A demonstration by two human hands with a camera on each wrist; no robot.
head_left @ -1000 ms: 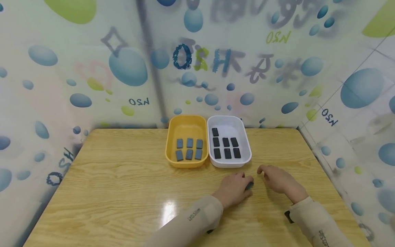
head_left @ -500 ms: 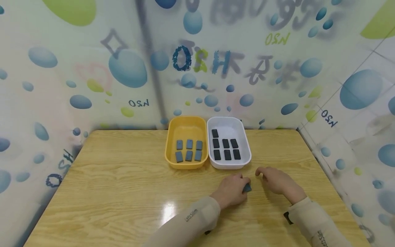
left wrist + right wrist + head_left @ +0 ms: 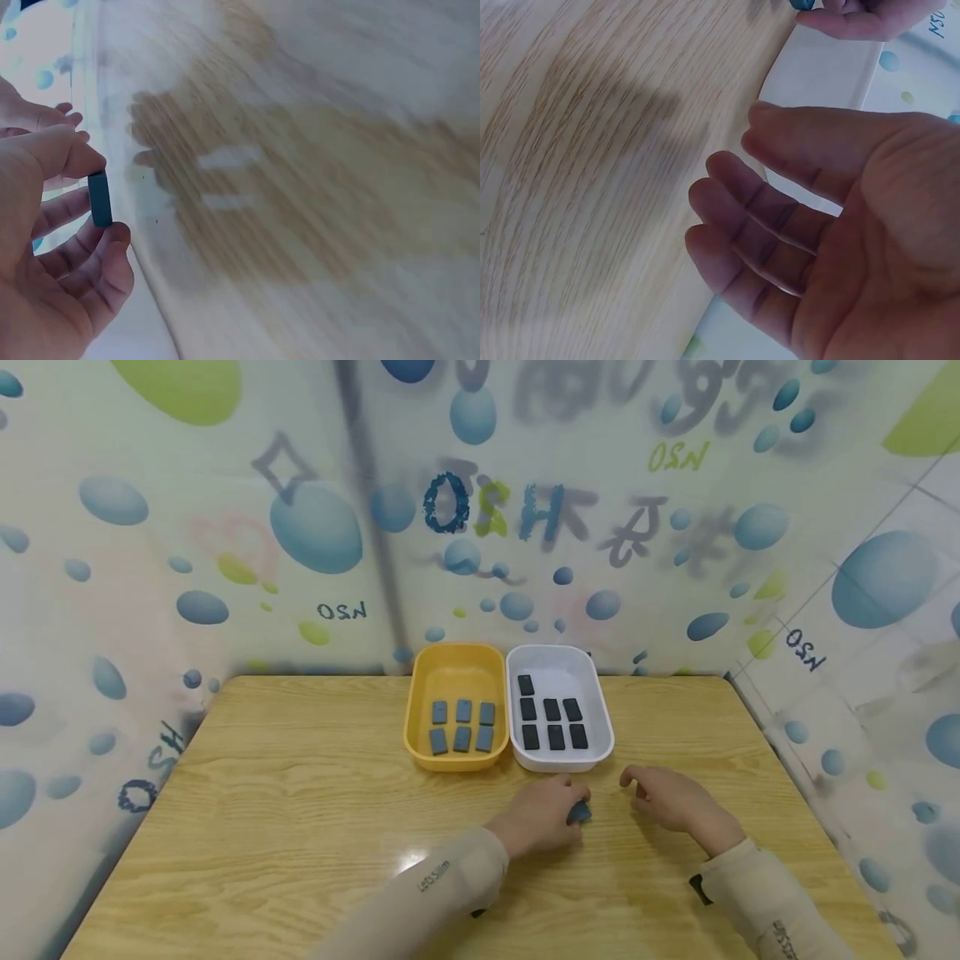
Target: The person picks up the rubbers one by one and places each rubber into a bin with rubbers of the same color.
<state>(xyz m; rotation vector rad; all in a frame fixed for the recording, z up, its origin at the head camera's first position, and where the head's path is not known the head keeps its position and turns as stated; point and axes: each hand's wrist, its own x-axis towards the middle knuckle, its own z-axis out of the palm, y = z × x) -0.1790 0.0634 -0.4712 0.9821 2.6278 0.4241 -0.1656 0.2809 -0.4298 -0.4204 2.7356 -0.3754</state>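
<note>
My left hand (image 3: 542, 815) pinches a small blue-grey rectangular tile (image 3: 579, 812) just in front of the white tray (image 3: 600, 731). In the left wrist view the tile (image 3: 100, 199) stands edge-on between thumb and fingers, above the table. To the right, my right hand (image 3: 672, 797) hovers over the wood with loosely curled fingers; the right wrist view shows nothing in that hand (image 3: 802, 217). Inside the white tray lie several black tiles (image 3: 556, 737), set in rows. Several blue-grey tiles (image 3: 462, 739) lie in two rows in the yellow tray (image 3: 413, 727).
Both trays stand side by side at the back of the wooden table (image 3: 285, 793), close to the patterned wall (image 3: 300, 635). The table's right edge runs beyond the right forearm.
My left hand has moved left with the blue-grey tile, away from the right hand. The right hand and the tiles in both trays stay about where they were.
</note>
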